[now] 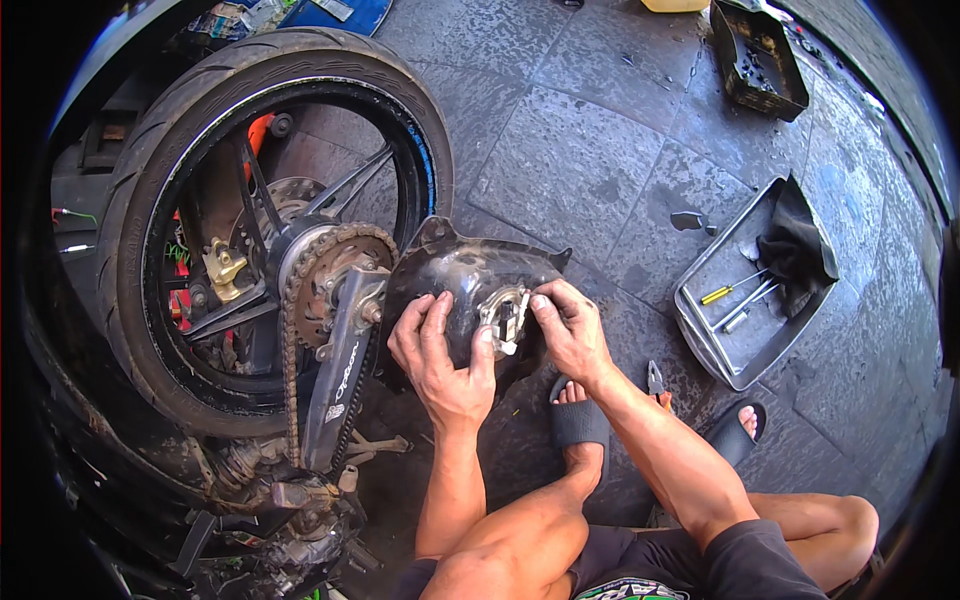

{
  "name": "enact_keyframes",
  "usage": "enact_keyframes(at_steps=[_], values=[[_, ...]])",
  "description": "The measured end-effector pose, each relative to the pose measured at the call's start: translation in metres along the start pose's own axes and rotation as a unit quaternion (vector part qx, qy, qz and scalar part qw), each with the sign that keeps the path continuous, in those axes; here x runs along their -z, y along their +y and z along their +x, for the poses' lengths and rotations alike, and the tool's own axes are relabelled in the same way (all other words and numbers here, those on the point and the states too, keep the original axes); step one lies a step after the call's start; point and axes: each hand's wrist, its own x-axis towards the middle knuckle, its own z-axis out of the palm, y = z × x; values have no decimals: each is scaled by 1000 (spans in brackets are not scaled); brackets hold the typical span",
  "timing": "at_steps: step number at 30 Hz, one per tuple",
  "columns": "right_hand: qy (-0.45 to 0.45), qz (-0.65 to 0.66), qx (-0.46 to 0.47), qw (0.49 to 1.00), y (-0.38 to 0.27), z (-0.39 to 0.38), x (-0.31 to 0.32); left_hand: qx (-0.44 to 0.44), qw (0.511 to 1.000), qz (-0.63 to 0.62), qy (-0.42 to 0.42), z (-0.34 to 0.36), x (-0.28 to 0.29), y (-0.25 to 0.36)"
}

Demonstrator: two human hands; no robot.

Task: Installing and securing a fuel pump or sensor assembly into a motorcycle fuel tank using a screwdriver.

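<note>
Between my two hands is a dark, rounded housing (466, 262) with mounting ears; it looks like a motorcycle part, but I cannot tell its exact kind. A round, pale metal-and-white fitting (505, 318) with a black centre is set in its face. My left hand (445, 355) is curled over the housing's left side, its thumb pressing the fitting's lower left edge. At the right edge of that fitting, my right hand (572, 325) is closed in a pinch with thumb and index finger. The fingertips partly cover the rim there.
On the left stand a motorcycle's rear wheel (432, 130), rusty sprocket (372, 245) and chain (292, 370). A grey tray (690, 325) at right holds a yellow-handled screwdriver (716, 295) and black cloth (795, 245). Pliers (655, 378) lie by my feet; a black tray (775, 98) sits farther off.
</note>
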Motion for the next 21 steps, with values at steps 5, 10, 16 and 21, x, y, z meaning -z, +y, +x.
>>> enact_keyframes(at_steps=[5, 10, 16, 21], values=[[-13, -58, 58, 997, -6, -30, 3, 18, 992, -122, 27, -2, 5, -12], [-65, -35, 20, 997, -28, -67, -15, 43, 979, -191, 48, -3, 2, -12], [-105, 7, -27, 994, -31, -66, -24, 28, 986, -158, 39, -3, 4, -13], [-133, -1, -2, 991, -27, -65, -21, 34, 984, -169, 42, -3, 4, -13]])
